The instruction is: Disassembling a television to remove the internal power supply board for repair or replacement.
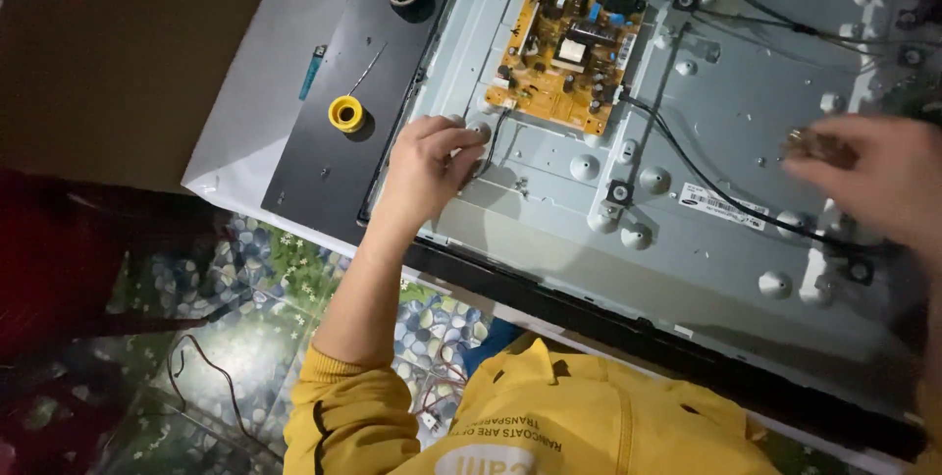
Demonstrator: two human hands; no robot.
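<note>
Already the back cover is off the metal chassis point(746, 131); the yellow circuit board point(567, 38) sits mounted. My left hand point(427, 166) curls fingers together on the panel; my right hand point(873, 181) pinches a blurred small part.

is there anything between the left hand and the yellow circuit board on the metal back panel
Nothing solid. The left hand rests on the metal back panel just below-left of the yellow circuit board. Only a thin black wire runs across the bare metal between them.
</note>
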